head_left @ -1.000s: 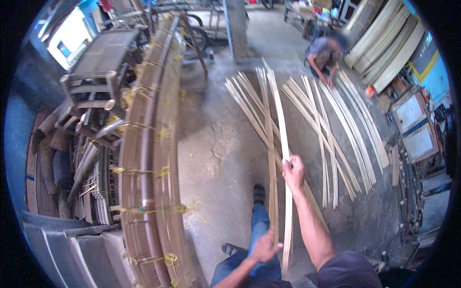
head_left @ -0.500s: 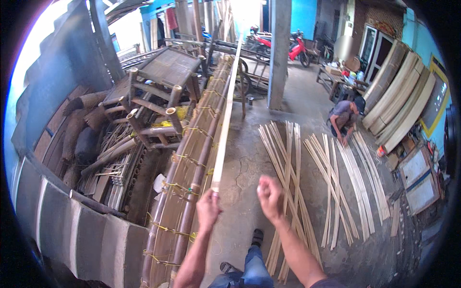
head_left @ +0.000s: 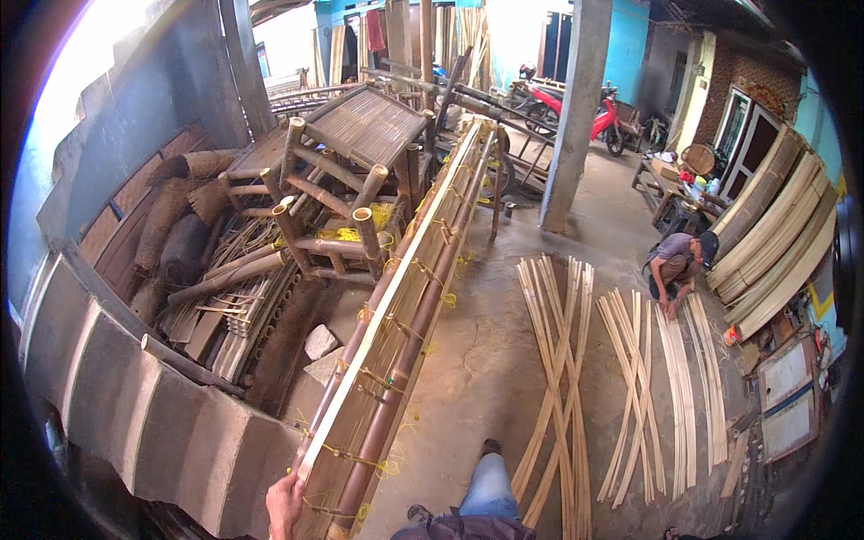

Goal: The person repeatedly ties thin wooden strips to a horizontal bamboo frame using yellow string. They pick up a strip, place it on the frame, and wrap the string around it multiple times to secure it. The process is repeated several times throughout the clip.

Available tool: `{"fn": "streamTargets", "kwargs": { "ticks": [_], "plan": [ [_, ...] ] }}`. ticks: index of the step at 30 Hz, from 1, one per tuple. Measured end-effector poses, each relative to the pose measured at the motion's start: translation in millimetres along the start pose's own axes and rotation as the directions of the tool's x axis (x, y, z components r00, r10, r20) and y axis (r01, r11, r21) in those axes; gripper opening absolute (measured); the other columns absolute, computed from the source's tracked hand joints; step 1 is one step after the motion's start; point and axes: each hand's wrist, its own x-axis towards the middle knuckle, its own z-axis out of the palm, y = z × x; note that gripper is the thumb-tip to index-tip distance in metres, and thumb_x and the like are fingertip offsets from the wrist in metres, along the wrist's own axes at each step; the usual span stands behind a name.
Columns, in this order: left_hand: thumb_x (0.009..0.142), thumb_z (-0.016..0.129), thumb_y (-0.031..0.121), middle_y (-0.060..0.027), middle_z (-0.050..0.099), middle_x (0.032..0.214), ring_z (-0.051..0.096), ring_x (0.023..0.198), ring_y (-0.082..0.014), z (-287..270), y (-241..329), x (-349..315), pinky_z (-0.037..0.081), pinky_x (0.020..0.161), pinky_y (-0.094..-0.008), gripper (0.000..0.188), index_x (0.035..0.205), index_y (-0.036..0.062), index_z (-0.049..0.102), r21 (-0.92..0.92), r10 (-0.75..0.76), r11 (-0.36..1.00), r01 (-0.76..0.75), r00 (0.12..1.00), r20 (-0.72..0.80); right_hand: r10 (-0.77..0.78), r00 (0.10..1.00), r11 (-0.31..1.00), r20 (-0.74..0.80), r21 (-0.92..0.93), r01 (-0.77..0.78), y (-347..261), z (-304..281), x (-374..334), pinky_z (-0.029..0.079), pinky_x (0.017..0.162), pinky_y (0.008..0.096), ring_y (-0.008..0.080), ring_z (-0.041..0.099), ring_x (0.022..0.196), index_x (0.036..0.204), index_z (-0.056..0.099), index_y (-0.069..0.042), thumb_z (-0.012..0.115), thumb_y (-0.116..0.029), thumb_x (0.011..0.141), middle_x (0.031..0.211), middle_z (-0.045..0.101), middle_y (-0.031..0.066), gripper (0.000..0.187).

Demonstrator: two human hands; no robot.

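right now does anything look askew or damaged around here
Yes: the bamboo furniture left of the tied bundle looks haphazardly stacked, its hollow leg ends jutting out, and two pale blocks lie loose beside the bundle.

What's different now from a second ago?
The long, flat, pale wooden strip swung left from above the crossed pale floor strips to the yellow-tied brown bamboo bundle. The right hand let go and left view; the bare left hand took its near end. The floor strips and grey-shirted crouching person stayed put.
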Motion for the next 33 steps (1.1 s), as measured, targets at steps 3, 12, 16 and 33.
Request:
{"fn": "streamTargets", "kwargs": {
  "ticks": [3, 12, 16, 33],
  "plan": [
    [0.092, 0.053, 0.031, -0.0215, 0.061, 0.109, 0.058, 0.105, -0.0369, -14, 38, -13, 0.047, 0.09, -0.0407, 0.036, 0.115, 0.0054, 0.064, 0.192, -0.074, 0.979, 0.067, 0.997, 0.026, -0.017, 1.0, 0.996, 0.0, 0.092, 0.017, -35, -20, 18, 0.049, 0.086, 0.0452, 0.0345, 0.062, 0.101, 0.107, 0.067, -0.01, 0.049, -0.027, 0.088, 0.107, 0.065, 0.0175, 0.032],
    [0.079, 0.065, 0.014, -0.0188, 0.067, 0.095, 0.066, 0.087, -0.0296, -28, 214, 134, 0.051, 0.076, -0.0382, 0.031, 0.108, 0.0022, 0.065, 0.244, -0.104, 0.951, 0.188, 0.941, -0.321, -0.65, 0.751, 0.76, -0.115, -0.092, 0.644, -316, -206, 100, 0.049, 0.076, 0.0446, 0.0375, 0.063, 0.086, 0.095, 0.064, -0.007, 0.052, -0.031, 0.089, 0.09, 0.065, 0.0199, 0.027],
    [0.082, 0.062, 0.01, -0.016, 0.067, 0.093, 0.067, 0.086, -0.0265, -23, 372, 282, 0.052, 0.077, -0.0347, 0.027, 0.108, 0.003, 0.066, 0.017, 0.153, 0.988, -0.153, 0.985, -0.074, -0.87, 0.493, 0.483, 0.004, -0.188, 0.855, -546, -413, 79, 0.05, 0.074, 0.0348, 0.0207, 0.064, 0.084, 0.099, 0.062, -0.003, 0.056, -0.018, 0.089, 0.089, 0.067, 0.01, 0.02],
    [0.087, 0.063, 0.017, -0.011, 0.068, 0.094, 0.066, 0.087, -0.0263, 241, 695, 840, 0.051, 0.076, -0.0364, 0.019, 0.103, 0.0086, 0.067, -0.364, 0.751, 0.619, -0.696, 0.66, 0.013, -0.374, 0.907, 0.924, 0.195, -0.001, 0.382, -816, -412, 376, 0.047, 0.052, 0.0309, 0.016, 0.057, 0.062, 0.101, 0.056, -0.007, 0.048, -0.02, 0.093, 0.068, 0.058, 0.0067, 0.017]
  ]
}}
